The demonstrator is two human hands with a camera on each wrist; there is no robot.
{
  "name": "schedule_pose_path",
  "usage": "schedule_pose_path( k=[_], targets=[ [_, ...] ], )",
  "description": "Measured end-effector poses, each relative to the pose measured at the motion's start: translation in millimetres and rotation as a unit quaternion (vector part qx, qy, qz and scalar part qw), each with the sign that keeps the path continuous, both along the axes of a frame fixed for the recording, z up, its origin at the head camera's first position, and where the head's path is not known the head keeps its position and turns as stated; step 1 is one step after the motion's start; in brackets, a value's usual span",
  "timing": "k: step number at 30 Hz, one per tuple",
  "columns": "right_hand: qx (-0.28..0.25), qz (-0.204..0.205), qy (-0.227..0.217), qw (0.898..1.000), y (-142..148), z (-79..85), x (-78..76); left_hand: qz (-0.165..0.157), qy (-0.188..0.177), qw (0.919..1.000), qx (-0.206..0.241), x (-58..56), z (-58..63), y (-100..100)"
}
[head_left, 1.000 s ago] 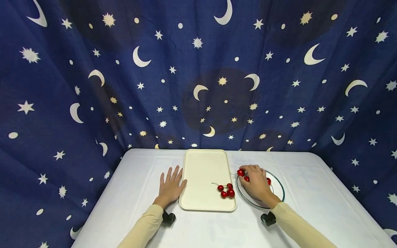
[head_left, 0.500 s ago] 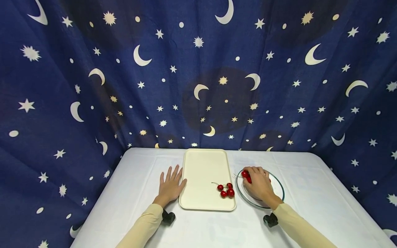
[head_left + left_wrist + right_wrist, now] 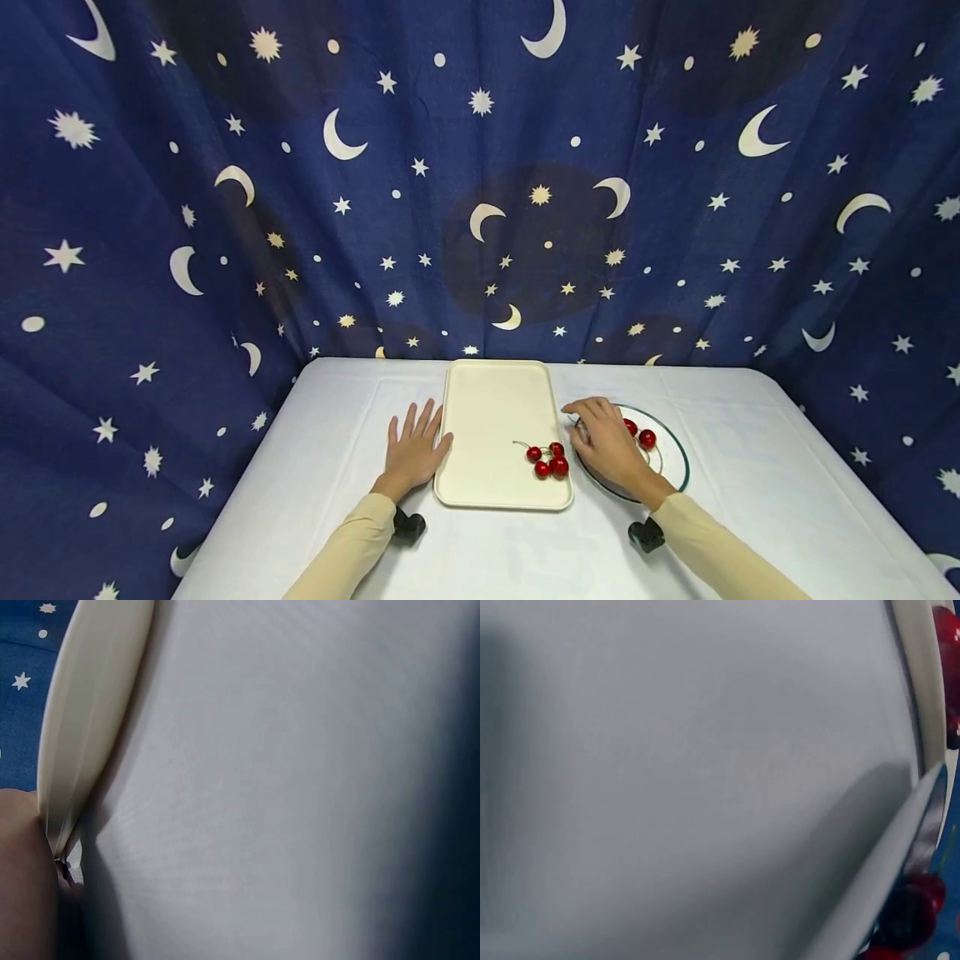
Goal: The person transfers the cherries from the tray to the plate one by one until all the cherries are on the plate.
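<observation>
My left hand (image 3: 412, 457) lies flat on the table with fingers spread, its thumb at the left edge of a cream tray (image 3: 487, 400). Several red cherries with stems (image 3: 558, 467) sit in a cluster at the tray's lower right. My right hand (image 3: 611, 450) arches over the left side of a glass-rimmed plate (image 3: 678, 454), its fingers bent and reaching past the rim toward the tray. Two cherries (image 3: 647, 438) show on the plate right of the hand. In the right wrist view, dark red cherries (image 3: 907, 919) lie beyond the plate's edge; I cannot tell whether the fingers grip any.
A white cloth covers the table (image 3: 517, 554). Behind it and at both sides hangs a dark blue curtain (image 3: 420, 225) with moons and stars. A narrow strip of table separates the tray from the plate. Black wrist cameras (image 3: 408, 527) sit beneath both forearms.
My right hand first drew back right over the plate, then moved left to its rim. The cherries beside its fingertips are now hidden, and two on the right are uncovered. The left hand stays still.
</observation>
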State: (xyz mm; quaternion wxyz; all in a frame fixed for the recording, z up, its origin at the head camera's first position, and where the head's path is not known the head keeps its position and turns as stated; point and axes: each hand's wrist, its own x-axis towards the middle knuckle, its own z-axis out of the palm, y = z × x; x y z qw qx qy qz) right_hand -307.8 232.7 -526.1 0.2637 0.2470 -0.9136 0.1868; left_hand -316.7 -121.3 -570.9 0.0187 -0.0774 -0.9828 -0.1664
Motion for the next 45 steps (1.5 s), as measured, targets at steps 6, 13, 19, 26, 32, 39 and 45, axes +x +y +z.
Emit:
schedule_pose_path(
  k=[6, 13, 19, 26, 32, 39, 45],
  targets=[
    [0.026, 0.069, -0.050, 0.996, -8.9, 2.4, 4.9, 0.000, -0.002, 1.0000, 0.004, 1.2, 2.1, 0.0],
    [0.049, 0.107, -0.093, 0.989, -11.3, 1.0, 11.6, 0.000, -0.007, 0.9999, 0.008, 3.3, 2.4, -0.4],
    [0.053, 0.119, -0.103, 0.986, -10.2, -0.3, 13.3, -0.001, -0.005, 1.0000, 0.007, 2.9, 2.8, -0.3],
    [0.071, 0.140, -0.095, 0.983, -9.3, 1.9, 12.3, 0.000, -0.003, 1.0000, 0.007, 2.8, 3.1, -0.3],
    [0.076, 0.154, -0.075, 0.982, -10.7, 2.4, 10.3, 0.001, 0.001, 1.0000, 0.004, 1.5, 1.7, -0.1],
    [0.092, 0.151, -0.070, 0.982, -10.7, 2.8, 8.9, 0.000, -0.003, 1.0000, 0.002, 0.4, 0.5, 0.8],
    [0.100, 0.150, -0.071, 0.981, -11.0, 3.2, 8.9, 0.001, -0.002, 1.0000, 0.004, 0.7, 1.2, 0.7]
  ],
)
